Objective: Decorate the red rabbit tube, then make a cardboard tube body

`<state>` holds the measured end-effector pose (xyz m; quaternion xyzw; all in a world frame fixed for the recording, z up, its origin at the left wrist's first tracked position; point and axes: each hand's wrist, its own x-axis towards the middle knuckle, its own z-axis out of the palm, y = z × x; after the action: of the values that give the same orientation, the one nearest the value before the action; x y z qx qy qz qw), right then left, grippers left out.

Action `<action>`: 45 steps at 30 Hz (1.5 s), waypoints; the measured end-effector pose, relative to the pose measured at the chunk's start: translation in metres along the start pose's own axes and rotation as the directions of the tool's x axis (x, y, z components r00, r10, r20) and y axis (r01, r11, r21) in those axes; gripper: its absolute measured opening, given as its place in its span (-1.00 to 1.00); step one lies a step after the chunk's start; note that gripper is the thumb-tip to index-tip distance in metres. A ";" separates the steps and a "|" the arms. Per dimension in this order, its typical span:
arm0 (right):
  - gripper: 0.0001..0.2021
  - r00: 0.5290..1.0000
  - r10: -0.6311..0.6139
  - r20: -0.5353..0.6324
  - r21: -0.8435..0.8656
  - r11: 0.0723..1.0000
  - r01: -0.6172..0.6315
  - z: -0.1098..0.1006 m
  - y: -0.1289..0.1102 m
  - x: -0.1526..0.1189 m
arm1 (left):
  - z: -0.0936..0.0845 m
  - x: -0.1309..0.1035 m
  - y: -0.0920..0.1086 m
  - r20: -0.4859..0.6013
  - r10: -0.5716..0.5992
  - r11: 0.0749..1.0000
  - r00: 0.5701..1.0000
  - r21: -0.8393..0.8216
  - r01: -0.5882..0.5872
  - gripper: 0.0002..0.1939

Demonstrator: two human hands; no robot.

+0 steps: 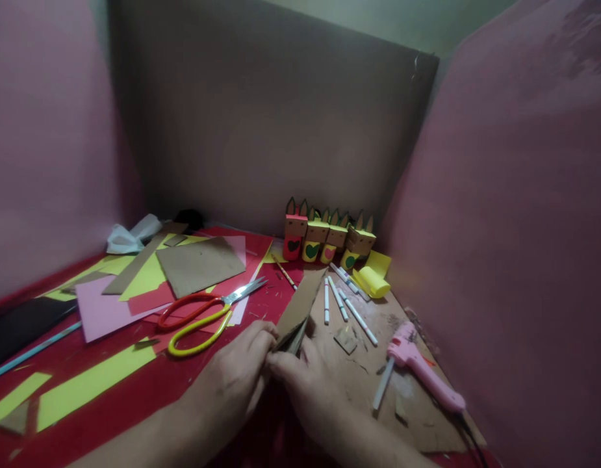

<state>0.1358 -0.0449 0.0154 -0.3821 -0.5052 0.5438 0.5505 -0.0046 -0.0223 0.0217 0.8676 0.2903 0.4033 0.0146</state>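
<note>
A brown strip of cardboard [300,302] stretches away from me, its near end gripped between both hands. My left hand [244,364] is closed on the strip's left edge. On the other side, my right hand [305,377] pinches the near end, where the cardboard looks folded or layered; the fingertips are partly hidden. Left of the strip lie scissors [222,312] with one red and one yellow handle, blades apart. Just right of it are several white markers [336,299] and a small cardboard scrap [346,339].
A pink glue gun [421,364] rests on a cardboard sheet [373,409] at right. Several paper-and-cardboard animal figures [295,237] stand at the back beside rolled yellow paper [373,279]. Coloured papers and a cardboard square [203,263] cover the left. A grey panel [271,117] and pink walls enclose the table.
</note>
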 end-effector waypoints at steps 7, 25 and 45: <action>-0.65 1.000 -0.007 0.013 -0.195 0.981 0.010 0.003 -0.012 -0.006 | -0.007 0.002 -0.001 -0.090 0.038 0.997 0.995 -0.066 -0.044 -0.80; -0.63 0.990 -0.096 0.102 -0.501 0.855 0.134 0.003 -0.024 -0.010 | 0.000 -0.007 -0.007 -0.055 0.058 0.997 0.997 0.062 -0.055 -0.79; -0.75 0.994 0.084 0.069 0.431 0.896 -0.105 -0.013 -0.019 0.014 | -0.024 0.019 -0.019 0.069 -0.633 0.671 0.771 -0.449 0.591 -0.73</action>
<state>0.1506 -0.0315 0.0329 -0.2607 -0.3656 0.6778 0.5823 -0.0216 -0.0018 0.0460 0.6727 0.4643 0.4697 0.3337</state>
